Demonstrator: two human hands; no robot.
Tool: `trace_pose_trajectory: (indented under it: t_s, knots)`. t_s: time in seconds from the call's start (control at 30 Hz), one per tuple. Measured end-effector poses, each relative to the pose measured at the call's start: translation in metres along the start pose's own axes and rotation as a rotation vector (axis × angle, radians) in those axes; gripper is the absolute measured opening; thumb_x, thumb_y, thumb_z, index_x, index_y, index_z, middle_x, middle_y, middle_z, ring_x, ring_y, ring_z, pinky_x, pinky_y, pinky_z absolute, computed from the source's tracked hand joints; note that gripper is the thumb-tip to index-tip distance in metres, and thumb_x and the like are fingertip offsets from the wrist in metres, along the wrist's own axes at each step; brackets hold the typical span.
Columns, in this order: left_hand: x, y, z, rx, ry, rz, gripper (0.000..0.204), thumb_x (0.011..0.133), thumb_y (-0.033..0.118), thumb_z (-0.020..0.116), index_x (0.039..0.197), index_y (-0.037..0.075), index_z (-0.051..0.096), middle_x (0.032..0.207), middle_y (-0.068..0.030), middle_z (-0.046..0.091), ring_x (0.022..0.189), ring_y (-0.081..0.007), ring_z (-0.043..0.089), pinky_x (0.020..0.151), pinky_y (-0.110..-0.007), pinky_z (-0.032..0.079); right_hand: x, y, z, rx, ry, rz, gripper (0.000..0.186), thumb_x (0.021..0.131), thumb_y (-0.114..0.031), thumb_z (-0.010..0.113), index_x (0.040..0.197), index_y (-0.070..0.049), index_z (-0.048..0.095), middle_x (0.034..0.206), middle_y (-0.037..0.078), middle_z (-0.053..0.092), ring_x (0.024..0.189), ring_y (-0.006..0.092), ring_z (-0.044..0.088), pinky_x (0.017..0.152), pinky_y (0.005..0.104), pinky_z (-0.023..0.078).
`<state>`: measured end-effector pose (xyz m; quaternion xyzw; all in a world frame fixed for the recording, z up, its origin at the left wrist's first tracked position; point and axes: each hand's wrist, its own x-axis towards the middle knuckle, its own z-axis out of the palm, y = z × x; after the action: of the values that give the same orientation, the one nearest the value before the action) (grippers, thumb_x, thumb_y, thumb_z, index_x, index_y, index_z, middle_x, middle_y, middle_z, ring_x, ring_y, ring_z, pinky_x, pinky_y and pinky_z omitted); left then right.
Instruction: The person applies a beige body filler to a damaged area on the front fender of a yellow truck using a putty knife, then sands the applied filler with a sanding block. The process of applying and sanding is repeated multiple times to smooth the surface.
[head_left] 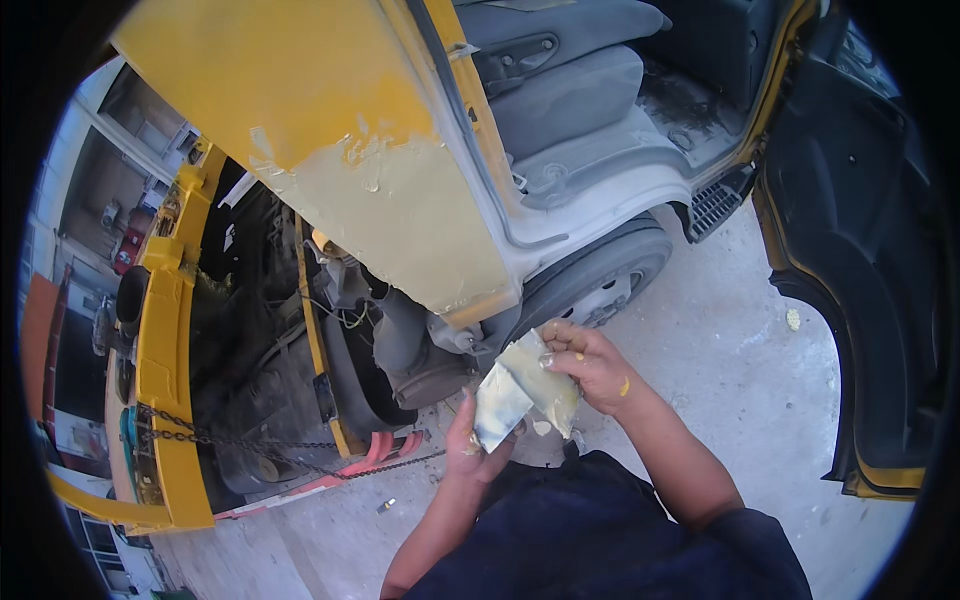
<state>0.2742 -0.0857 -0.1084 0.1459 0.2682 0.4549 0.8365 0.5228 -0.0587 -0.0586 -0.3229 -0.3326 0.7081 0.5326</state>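
My left hand (466, 450) is closed around a flat putty spreader (500, 408), pale and smeared with filler. Pinched between the fingers and thumb of my right hand (592, 370) is a second putty spreader (543, 378), cream-coated. The two flat pieces overlap or touch at their edges, in front of my body. Ahead of them stands the yellow rear cab panel (300, 80) of a truck, its lower part covered with a broad cream layer of filler (400, 220). That layer has rough, ridged upper edges. Yellow spots mark my right wrist.
To the right hangs an open cab door (860, 270); grey seats (570, 100) show inside the cab. A front wheel (600, 275) stands beyond my hands. At left lie the exposed chassis, a yellow frame (165, 340) and a slanting chain (230, 442). Pale concrete (720, 390) lies below.
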Motion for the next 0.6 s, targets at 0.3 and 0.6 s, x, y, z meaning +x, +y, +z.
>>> trace_pose_trajectory:
  t_s: [0.3, 0.6]
  knots:
    - [-0.019, 0.002, 0.000, -0.117, 0.092, 0.080, 0.062, 0.118, 0.059, 0.053, 0.150, 0.008, 0.066, 0.125, -0.0073, 0.080, 0.092, -0.0215, 0.069, 0.076, -0.037, 0.049, -0.019, 0.037, -0.041, -0.222, -0.029, 0.190, 0.038, 0.099, -0.009, 0.077, 0.134, 0.004, 0.073, 0.114, 0.007, 0.079, 0.102, 0.0143, 0.074, 0.094, 0.0307, 0.058]
    - [-0.036, 0.025, 0.002, 0.326, 0.219, 0.317, 0.067, 0.121, 0.056, 0.050, 0.154, -0.001, 0.061, 0.141, -0.0147, 0.077, 0.119, -0.0311, 0.079, 0.092, -0.047, 0.063, -0.021, 0.060, -0.004, 0.034, 0.373, -0.186, 0.035, 0.110, -0.007, 0.073, 0.143, 0.004, 0.071, 0.130, 0.010, 0.078, 0.115, 0.0161, 0.075, 0.099, 0.0331, 0.060]
